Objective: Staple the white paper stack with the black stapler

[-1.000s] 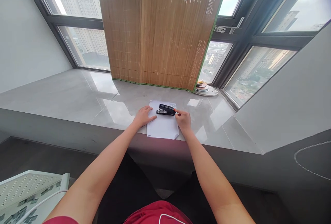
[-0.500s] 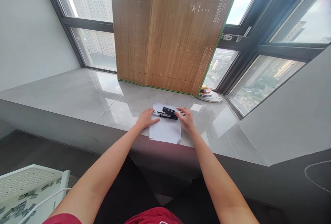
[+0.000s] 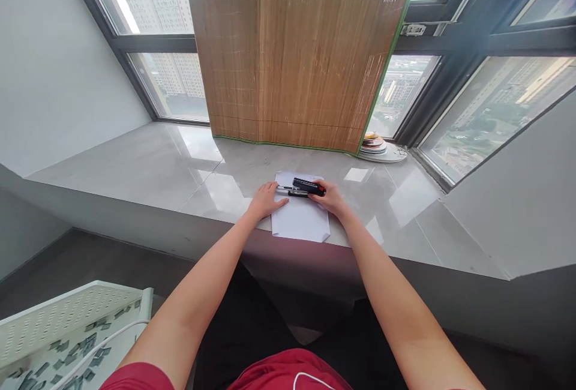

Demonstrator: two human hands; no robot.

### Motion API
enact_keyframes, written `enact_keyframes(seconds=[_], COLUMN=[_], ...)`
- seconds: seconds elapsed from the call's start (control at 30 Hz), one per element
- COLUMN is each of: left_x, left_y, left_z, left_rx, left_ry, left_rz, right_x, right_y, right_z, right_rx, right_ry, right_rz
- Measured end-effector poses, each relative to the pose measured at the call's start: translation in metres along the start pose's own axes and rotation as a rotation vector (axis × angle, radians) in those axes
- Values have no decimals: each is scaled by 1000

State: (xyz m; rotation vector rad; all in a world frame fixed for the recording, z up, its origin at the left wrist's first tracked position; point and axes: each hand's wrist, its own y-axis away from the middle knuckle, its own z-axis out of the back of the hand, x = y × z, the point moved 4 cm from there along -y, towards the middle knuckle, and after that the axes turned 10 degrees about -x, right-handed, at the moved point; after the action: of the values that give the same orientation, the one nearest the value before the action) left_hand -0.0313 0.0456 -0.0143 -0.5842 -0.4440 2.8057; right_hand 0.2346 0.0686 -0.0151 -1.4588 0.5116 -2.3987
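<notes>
One black stapler (image 3: 306, 186) on one white paper sheet (image 3: 300, 217); right hand (image 3: 332, 199) grips its rear, left hand (image 3: 265, 201) flat, fingers spread, on the sheet's left edge

Daylight is flooding in through windows (image 3: 157, 0) ahead of me; sky is blowing out white. Glare patches are shining on sill (image 3: 216, 189). Edges are bending, wide-angle. Focus is holding sharp.

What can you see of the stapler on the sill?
The stapler is black with a silver metal strip along its base. Its top arm is swung up, so it sits opened. It lies crosswise on the far part of a white paper sheet. The right hand grips its right end; left hand fingers touch its left end.
</notes>
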Motion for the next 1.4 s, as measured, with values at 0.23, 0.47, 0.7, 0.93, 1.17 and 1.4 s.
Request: enact_keyframes(seconds=[0.23,0.47,0.7,0.93,1.17,1.4], left_x=[2,6,5,-2,-2,0], left_y=[1,1,-4,1,6,7], left_z=[-2,1,25,7,4,-1], left_rx=[-10,-101,-558,-426,-409,-398], left_ry=[42,393,1707,2320,2460,2480], left_rz=[4,110,684,890,908,906], right_x=[6,12,52,130,139,119], right_y=[-15,-19,-11,22,41,22], right_z=[-9,-12,1,-21,-54,-33], right_rx=[49,88,-106,-71,-36,-252], right_ry=[-12,-143,-17,487,630,439], right_rz=[67,38,139,834,1094,705])
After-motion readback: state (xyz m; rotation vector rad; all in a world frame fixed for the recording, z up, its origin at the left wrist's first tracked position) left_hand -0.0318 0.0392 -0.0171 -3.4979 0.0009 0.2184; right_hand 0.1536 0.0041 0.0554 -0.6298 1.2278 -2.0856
